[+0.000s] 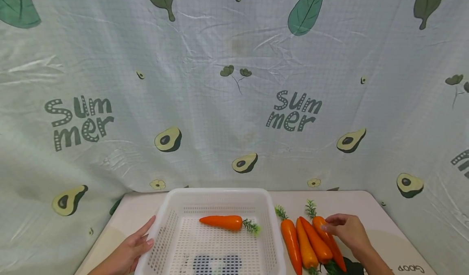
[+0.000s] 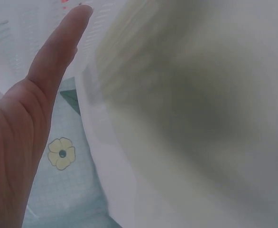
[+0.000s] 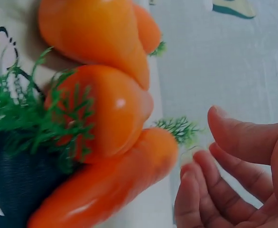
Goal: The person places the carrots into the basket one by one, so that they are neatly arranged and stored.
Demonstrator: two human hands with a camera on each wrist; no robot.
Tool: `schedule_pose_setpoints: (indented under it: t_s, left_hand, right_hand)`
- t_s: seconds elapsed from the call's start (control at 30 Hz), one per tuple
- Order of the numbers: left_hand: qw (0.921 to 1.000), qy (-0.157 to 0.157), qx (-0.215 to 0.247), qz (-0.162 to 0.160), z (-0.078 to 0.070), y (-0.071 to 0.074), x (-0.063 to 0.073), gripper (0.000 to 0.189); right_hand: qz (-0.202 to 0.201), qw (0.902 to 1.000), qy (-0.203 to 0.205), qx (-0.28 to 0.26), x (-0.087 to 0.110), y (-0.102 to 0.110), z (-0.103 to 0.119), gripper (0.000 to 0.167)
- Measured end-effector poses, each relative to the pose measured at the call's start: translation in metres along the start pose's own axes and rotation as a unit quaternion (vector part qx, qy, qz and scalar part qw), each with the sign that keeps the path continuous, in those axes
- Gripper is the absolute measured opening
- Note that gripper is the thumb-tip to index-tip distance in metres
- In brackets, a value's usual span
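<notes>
A white plastic basket with perforated sides stands in the middle of the table. One orange carrot with a green top lies across its floor. At the basket's left side is my left hand, thumb and fingers extended by the rim; the left wrist view shows the straight thumb. Right of the basket several carrots lie side by side. My right hand is over the upper end of the rightmost carrot. In the right wrist view its loosely bent fingers stand apart from that carrot, holding nothing.
The light table carries printed lettering and a dark printed patch near the carrots' lower ends. Behind and at both sides hangs a pale curtain with avocado, leaf and "summer" prints, meeting the table's back edge.
</notes>
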State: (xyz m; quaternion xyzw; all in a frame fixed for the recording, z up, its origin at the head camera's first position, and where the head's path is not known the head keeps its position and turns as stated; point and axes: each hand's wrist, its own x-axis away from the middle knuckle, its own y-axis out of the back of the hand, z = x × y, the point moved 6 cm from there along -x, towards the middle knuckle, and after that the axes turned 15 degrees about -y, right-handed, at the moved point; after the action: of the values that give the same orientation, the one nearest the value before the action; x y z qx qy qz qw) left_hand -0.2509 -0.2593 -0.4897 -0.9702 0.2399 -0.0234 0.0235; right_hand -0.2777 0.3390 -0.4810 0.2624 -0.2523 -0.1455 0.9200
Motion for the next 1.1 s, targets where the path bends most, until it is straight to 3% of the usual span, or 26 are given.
schedule_pose_setpoints:
  t_s: [0.33, 0.63, 0.77, 0.9, 1.1]
  left_hand:
    - [0.9999, -0.008, 0.007, 0.009, 0.000, 0.002, 0.000, 0.087]
    - [0.9995, 0.003, 0.031, 0.005, 0.001, 0.000, 0.001, 0.088]
    - [0.9987, 0.003, 0.050, 0.010, 0.002, 0.000, 0.002, 0.088]
    - [0.9992, -0.004, 0.037, 0.012, 0.002, 0.001, 0.002, 0.088]
    - [0.9969, -0.013, 0.071, 0.032, 0.003, 0.000, 0.002, 0.085]
  right_hand:
    - [-0.032, 0.9970, -0.053, 0.047, -0.005, -0.001, -0.023, 0.049]
    - [-0.005, 0.9952, -0.085, 0.048, -0.012, -0.009, -0.038, 0.056]
    - [-0.014, 0.9937, -0.090, 0.065, -0.012, -0.010, -0.037, 0.052]
    - [-0.026, 0.9913, -0.093, 0.090, -0.013, -0.009, -0.035, 0.050]
    - [-0.029, 0.9894, -0.064, 0.127, -0.013, -0.008, -0.032, 0.045]
